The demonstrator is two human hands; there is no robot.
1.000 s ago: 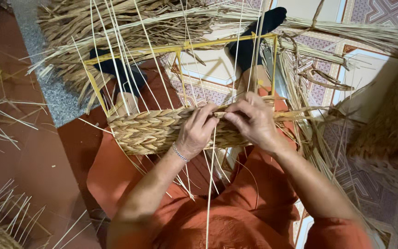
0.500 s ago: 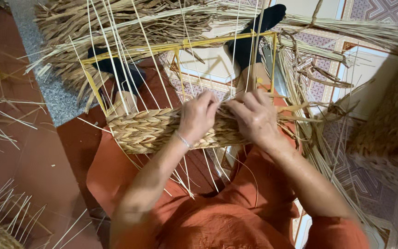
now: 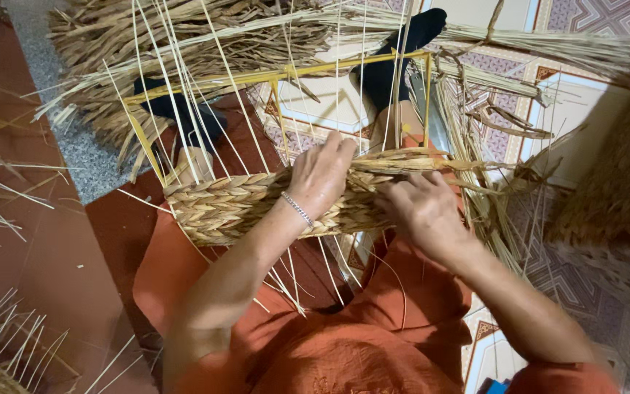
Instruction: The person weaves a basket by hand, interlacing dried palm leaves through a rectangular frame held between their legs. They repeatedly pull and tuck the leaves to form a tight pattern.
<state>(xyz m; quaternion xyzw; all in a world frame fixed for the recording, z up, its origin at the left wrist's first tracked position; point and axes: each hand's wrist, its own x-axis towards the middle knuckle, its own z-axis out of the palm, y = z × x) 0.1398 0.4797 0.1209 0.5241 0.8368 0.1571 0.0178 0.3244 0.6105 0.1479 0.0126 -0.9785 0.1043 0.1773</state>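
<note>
Since a moment ago the left hand (image 3: 322, 175) has slid up over the woven straw band (image 3: 257, 208), fingers curled onto its top edge; right hand (image 3: 421, 208) fingers pinch loose strands just beside. Weaving advances rightward.

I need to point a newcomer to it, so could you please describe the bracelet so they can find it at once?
Start at the woven straw band stretched across the yellow frame over the person's lap. The left hand lies on that band, and the bracelet circles its wrist. It is a thin silvery chain, the only metallic thing among the straw.
</note>
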